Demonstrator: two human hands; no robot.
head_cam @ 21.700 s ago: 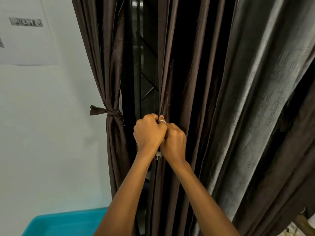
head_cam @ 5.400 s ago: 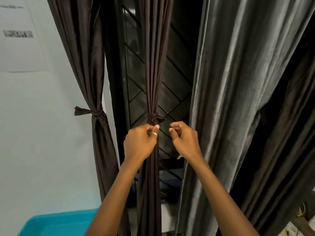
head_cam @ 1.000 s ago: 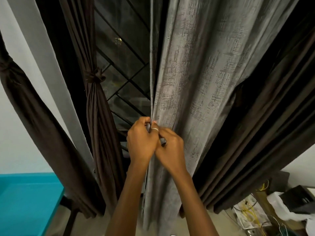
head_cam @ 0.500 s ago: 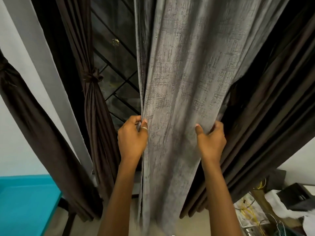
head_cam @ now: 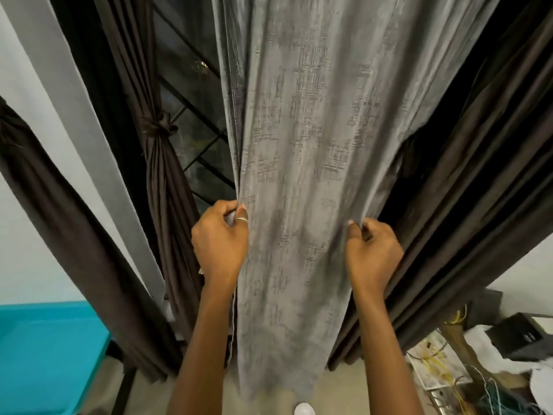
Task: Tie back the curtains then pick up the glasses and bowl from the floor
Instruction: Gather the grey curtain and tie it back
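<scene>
Nearest, at the bottom edge of the view, a small white rounded object [head_cam: 304, 410] lies on the floor [head_cam: 149, 390] between the two forearms (the frame cuts it off, so what it is cannot be told). A teal table [head_cam: 45, 354] stands at the lower left. At the lower right, a tangle of yellow and green wires [head_cam: 437, 363] and a black box [head_cam: 526, 339] sit low by the wall.

Above these, the left hand [head_cam: 220, 244] pinches the left edge of the grey curtain [head_cam: 299, 145], fabric caught between the thumb and curled fingers; a silver ring [head_cam: 241, 219] shows on it. The right hand [head_cam: 374, 253] grips the right edge, with fingers curled behind the cloth and the thumb in front. The hands are at about the same height and well apart, with the panel spread between them. The grey curtain hangs untied, its hem reaching down near the floor.

Just left of the left hand, a brown curtain [head_cam: 167, 205] is bunched and bound by a knotted tie [head_cam: 158, 127]. Farther left, a second brown curtain [head_cam: 59, 220] slants across the white wall [head_cam: 24, 160], pinched in near the frame's left edge. Right of the grey panel, dark brown drapes [head_cam: 466, 175] hang in loose folds just beside the right hand.

Farthest back, between the tied curtain and the grey one, is a window grille [head_cam: 194, 115] with diagonal bars over dark glass.
</scene>
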